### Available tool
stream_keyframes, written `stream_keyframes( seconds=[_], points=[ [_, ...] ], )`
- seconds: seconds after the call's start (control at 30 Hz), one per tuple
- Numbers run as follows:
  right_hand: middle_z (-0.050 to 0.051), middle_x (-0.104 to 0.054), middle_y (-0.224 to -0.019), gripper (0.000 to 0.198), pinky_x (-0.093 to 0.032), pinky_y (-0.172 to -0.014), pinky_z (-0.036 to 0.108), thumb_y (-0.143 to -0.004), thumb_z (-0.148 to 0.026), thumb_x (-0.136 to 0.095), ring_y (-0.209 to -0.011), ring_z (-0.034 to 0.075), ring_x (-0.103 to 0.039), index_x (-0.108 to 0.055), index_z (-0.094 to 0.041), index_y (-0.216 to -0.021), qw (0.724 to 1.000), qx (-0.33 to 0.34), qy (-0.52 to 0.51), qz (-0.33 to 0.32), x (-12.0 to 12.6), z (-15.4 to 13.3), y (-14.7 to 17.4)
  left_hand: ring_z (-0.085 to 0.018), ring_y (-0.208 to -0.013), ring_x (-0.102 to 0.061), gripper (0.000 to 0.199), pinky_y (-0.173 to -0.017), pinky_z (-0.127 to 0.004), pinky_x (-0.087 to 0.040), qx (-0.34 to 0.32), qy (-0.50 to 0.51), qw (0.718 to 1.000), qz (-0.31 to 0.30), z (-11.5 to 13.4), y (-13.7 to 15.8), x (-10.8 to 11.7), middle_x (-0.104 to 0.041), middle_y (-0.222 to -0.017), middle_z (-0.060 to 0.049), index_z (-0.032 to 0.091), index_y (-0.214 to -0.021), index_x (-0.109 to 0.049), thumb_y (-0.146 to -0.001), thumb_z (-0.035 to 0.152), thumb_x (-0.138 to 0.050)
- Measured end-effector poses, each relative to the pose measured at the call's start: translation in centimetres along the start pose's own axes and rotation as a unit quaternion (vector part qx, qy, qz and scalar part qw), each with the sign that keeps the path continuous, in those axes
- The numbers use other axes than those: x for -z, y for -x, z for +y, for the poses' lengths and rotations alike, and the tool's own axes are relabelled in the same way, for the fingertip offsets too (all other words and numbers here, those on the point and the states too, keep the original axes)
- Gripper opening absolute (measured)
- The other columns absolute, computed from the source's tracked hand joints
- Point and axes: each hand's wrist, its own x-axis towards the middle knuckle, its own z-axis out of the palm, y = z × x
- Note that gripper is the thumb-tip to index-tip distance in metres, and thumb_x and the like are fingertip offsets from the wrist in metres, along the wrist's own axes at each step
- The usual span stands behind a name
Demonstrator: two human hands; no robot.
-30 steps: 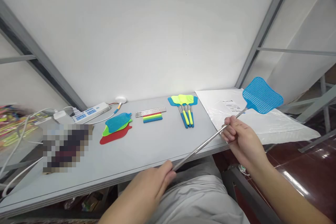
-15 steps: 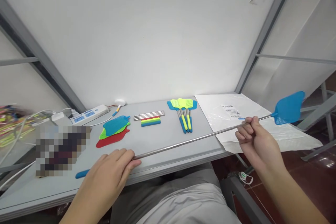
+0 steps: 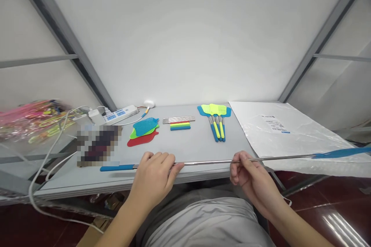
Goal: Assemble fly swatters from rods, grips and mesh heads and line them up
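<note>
A long fly swatter (image 3: 207, 162) with a metal rod, a blue grip at the left and a blue head at the right lies level across my view, above the table's front edge. My left hand (image 3: 155, 177) is wrapped round the rod beside the blue grip. Further along, my right hand (image 3: 252, 179) pinches the rod between thumb and fingers, left of the head, which shows nearly edge-on. Behind my hands lie loose swatter heads (image 3: 143, 137) in blue, green and red, metal rods (image 3: 179, 119), coloured grips (image 3: 180, 126) and a fan of short assembled swatters (image 3: 217, 121).
A white plastic bag (image 3: 275, 131) with a label covers the table's right end. At the back left are a power strip (image 3: 121, 114) and cables. Bagged colourful items (image 3: 34, 121) lie at the far left. A pixelated patch hides something on the table's left.
The swatter has turned from slanting to nearly level, its head lower and edge-on. My right hand has moved left and down, closer to my left hand. The camera view has shifted left.
</note>
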Motion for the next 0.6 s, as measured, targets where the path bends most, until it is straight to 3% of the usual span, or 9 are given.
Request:
stream_keyframes(
  seconds=[0.2,0.37,0.6],
  points=[
    [-0.001,-0.046,-0.058,0.026,-0.034,-0.054,0.024,-0.089,-0.043,-0.060,-0.058,0.012,-0.039,-0.067,-0.020,-0.081,0.997,0.047,0.040,0.049,0.2,-1.3,0.4,-0.014,-0.048,-0.039,0.042,-0.061,-0.033,-0.024,0.016,-0.006,0.997,0.075,-2.4,0.4,-0.4,-0.050,-0.048,0.001,0.019,-0.057,-0.048,-0.095,0.022,-0.034],
    [0.001,-0.046,-0.066,0.023,-0.038,-0.057,0.025,-0.085,-0.034,-0.066,-0.060,0.011,-0.037,-0.063,-0.020,-0.067,0.987,0.116,0.012,0.107,2.1,-3.2,0.3,-0.014,-0.044,-0.035,0.043,-0.062,-0.034,-0.025,0.037,-0.049,0.989,0.137,-4.6,1.1,0.5,-0.046,-0.044,0.001,0.021,-0.051,-0.043,-0.093,0.019,-0.036],
    [-0.001,-0.042,-0.061,0.020,-0.038,-0.054,0.024,-0.086,-0.036,-0.063,-0.058,0.012,-0.035,-0.064,-0.020,-0.075,0.990,0.093,0.017,0.108,3.5,-4.3,0.2,-0.014,-0.045,-0.036,0.040,-0.064,-0.035,-0.026,0.022,-0.052,0.984,0.167,-5.8,1.4,0.0,-0.046,-0.046,0.002,0.020,-0.054,-0.044,-0.093,0.018,-0.039]
  ],
)
